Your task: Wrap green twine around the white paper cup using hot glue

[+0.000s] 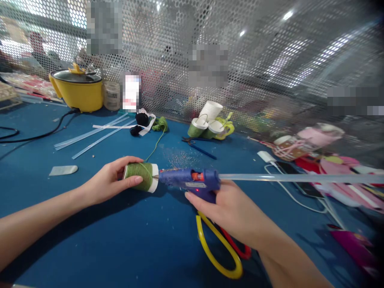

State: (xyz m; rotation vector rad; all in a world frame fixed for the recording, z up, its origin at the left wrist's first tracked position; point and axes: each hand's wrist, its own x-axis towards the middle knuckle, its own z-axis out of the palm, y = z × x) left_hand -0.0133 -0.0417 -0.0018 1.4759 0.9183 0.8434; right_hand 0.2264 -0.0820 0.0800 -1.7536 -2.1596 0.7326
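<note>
My left hand point(120, 176) is closed around a paper cup point(154, 178) wrapped in green yarn point(141, 176), lying on its side with its white end to the right. From it a strand of yarn runs back to a loose green bundle point(160, 124). In my right hand point(228, 202) is a blue hot glue gun point(192, 180) with a small red light showing. Its nozzle meets the cup's white end, though I cannot tell if they touch. A long clear glue stick point(288, 177) sticks out of the gun's back.
Yellow-handled scissors point(219, 252) lie below the gun. Pliers point(199, 148) and green-wrapped cups point(198, 127) sit behind. Glue sticks point(93, 134), black yarn balls point(142, 119) and a yellow electric pot point(78, 90) are at left. A phone point(300, 180) with a white cable lies right. Perforated mesh point(168, 60) borders the back.
</note>
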